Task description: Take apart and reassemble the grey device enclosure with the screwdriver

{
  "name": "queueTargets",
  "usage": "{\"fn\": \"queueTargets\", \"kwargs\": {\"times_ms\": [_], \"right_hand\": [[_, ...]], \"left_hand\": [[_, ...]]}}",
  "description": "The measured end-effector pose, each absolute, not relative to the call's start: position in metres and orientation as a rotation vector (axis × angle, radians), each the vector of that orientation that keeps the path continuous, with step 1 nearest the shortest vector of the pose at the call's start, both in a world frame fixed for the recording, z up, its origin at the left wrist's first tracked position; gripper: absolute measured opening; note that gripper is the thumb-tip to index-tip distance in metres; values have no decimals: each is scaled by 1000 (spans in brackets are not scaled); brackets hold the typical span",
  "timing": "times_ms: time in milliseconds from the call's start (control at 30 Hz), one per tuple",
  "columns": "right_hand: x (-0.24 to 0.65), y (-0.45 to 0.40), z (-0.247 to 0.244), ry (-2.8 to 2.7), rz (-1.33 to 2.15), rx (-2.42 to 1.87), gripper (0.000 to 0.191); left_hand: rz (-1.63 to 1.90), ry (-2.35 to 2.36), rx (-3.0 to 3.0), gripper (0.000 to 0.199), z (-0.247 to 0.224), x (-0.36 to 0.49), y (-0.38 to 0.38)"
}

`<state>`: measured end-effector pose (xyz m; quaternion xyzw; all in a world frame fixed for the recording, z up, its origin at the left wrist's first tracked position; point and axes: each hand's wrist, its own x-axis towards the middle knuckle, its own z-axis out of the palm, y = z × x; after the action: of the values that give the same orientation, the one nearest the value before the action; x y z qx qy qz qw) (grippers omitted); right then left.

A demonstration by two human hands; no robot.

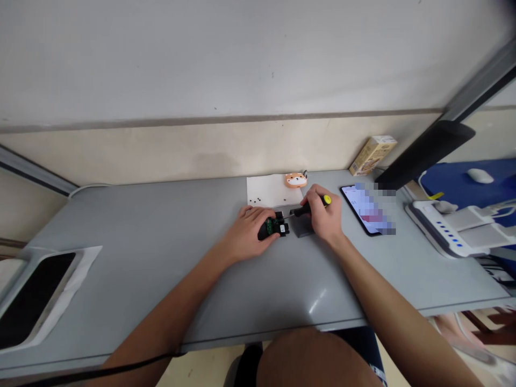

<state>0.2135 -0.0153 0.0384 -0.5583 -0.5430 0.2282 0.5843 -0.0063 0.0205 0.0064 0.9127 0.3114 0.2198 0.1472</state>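
My left hand [252,234] is closed round a small black device with a bare green circuit board [271,226], pressing it to the grey desk. In my right hand [325,217] is a screwdriver [303,208] with a black handle and a yellow end. Its thin shaft points left, and the tip is at the device's right side; whether it touches a screw is too small to tell. Under my right hand lies a flat dark grey piece [303,227], partly covered by the fingers. Several tiny dark screws [255,200] rest on a white sheet of paper [268,185] behind the device.
An orange animal-face case [295,180] sits on the paper. To the right are a lit phone [360,209], a small carton [371,156], a black upright post [427,153] and a white power strip [439,228] with plugs. A dark tablet-like device [36,295] lies at the left.
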Motion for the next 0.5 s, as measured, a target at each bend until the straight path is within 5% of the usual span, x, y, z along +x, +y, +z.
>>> {"fn": "queueTargets", "kwargs": {"times_ms": [500], "right_hand": [[202,14,76,-1651,651,-1319,26]], "left_hand": [[653,837,2625,21,8,-7,21]]}}
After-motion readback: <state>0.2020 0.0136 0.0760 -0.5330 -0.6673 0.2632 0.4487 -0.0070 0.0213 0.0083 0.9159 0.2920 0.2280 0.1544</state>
